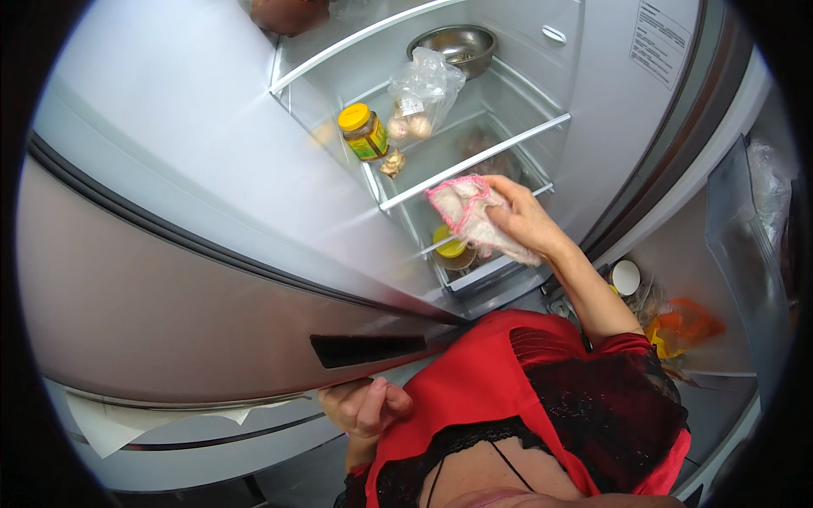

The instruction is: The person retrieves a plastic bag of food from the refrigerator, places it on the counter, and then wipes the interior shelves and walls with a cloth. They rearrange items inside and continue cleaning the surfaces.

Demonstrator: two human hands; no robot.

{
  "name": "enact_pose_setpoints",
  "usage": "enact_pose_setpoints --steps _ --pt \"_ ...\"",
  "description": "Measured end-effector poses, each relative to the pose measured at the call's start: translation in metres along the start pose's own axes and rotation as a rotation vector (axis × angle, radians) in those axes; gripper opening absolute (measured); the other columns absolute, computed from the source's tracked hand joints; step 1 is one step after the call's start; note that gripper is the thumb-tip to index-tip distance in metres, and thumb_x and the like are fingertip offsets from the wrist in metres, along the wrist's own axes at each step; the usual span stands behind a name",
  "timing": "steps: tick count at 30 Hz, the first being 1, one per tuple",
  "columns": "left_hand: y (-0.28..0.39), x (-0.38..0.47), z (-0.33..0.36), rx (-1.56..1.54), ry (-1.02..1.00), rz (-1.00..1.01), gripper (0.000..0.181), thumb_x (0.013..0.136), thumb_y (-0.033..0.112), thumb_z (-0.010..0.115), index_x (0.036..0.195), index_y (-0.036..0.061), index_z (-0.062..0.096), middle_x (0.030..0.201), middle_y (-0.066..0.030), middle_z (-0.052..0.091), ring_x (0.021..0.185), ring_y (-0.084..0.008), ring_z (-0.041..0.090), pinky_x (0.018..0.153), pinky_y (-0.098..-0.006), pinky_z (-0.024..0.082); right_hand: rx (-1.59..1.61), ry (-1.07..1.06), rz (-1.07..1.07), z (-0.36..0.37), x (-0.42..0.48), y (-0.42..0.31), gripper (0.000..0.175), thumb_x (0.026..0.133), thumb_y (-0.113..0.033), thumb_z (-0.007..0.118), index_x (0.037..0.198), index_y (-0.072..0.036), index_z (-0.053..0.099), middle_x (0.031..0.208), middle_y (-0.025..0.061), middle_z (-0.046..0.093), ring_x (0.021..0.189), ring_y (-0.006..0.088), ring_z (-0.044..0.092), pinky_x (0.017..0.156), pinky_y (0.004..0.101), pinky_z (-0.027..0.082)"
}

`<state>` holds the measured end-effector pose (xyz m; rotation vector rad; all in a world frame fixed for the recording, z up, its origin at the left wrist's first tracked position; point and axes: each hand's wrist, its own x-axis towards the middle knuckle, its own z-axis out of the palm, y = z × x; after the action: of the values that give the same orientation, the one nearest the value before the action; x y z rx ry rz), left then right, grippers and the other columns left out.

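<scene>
My right hand (524, 219) grips a pale cloth with pink edging (467, 206) in front of the fridge's glass shelves. The cloth hangs before the front edge of a glass shelf (476, 162) and partly covers a yellow-lidded jar (452, 247) lower down. My left hand (366, 405) is at the lower edge of a fridge door, its fingers curled; whether they grip the edge is hidden. On the shelf stand a jar with a yellow lid (365, 133), a piece of ginger root (394, 163) and a clear plastic bag with round pale bulbs (416, 95).
A steel bowl (457, 47) sits at the back of the shelf. A round brown thing (291, 14) is on the shelf above. At right, the open door has a clear plastic bin (746, 235), and beside it are a white-lidded jar (625, 277) and an orange bag (689, 324).
</scene>
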<state>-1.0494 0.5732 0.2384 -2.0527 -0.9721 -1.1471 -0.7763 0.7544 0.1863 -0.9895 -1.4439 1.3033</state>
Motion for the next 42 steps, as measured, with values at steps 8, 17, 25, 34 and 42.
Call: enact_pose_setpoints --steps 8,17,25,34,42 --pt "-0.007 -0.004 0.017 -0.024 0.18 0.055 0.018 0.074 0.009 0.048 0.088 0.0017 0.058 0.072 -0.0069 0.047 0.059 -0.0206 0.048 0.067 -0.0364 0.043 -0.297 0.317 -0.141 -0.027 0.037 -0.015 0.032 0.08 -0.016 0.054 0.105 0.003 0.062 0.1 0.0178 0.063 0.092 0.0284 0.062 0.084 0.0368 0.047" --pt "0.001 0.003 0.015 0.05 0.129 0.0 0.019 0.074 0.006 0.047 0.089 0.0021 0.058 0.073 -0.0078 0.049 0.061 -0.0226 0.049 0.073 -0.0388 0.045 -1.213 0.749 -0.44 -0.14 0.153 0.022 0.037 0.086 -0.021 0.053 0.118 -0.002 0.056 0.126 0.0225 0.05 0.117 0.0395 0.047 0.098 0.0458 0.038" --pt "0.006 -0.001 0.019 0.144 0.161 -0.033 0.025 0.072 0.004 0.045 0.093 0.0022 0.058 0.076 -0.0101 0.053 0.063 -0.0236 0.051 0.071 -0.0378 0.045 -1.444 0.198 -0.065 -0.063 0.157 0.046 0.063 0.095 -0.048 0.035 0.14 -0.003 0.036 0.151 0.0185 0.024 0.139 0.0381 0.021 0.112 0.0526 0.018" --pt "0.004 0.0 0.019 0.171 0.174 -0.022 0.029 0.067 0.003 0.042 0.092 0.0026 0.057 0.079 -0.0122 0.057 0.06 -0.0253 0.051 0.065 -0.0355 0.045 -1.313 -0.101 -0.112 -0.047 0.177 0.027 0.051 0.093 -0.03 0.045 0.138 -0.007 0.038 0.151 0.0154 0.025 0.141 0.0348 0.017 0.113 0.049 0.019" --pt "0.008 0.007 0.02 0.203 0.131 -0.078 0.03 0.066 0.002 0.043 0.092 0.003 0.058 0.079 -0.0122 0.057 0.062 -0.0268 0.051 0.063 -0.0357 0.045 -1.014 -0.11 -0.48 -0.047 0.271 0.05 0.04 0.083 -0.03 0.059 0.114 -0.005 0.06 0.115 0.0207 0.06 0.11 0.0354 0.055 0.093 0.0418 0.043"
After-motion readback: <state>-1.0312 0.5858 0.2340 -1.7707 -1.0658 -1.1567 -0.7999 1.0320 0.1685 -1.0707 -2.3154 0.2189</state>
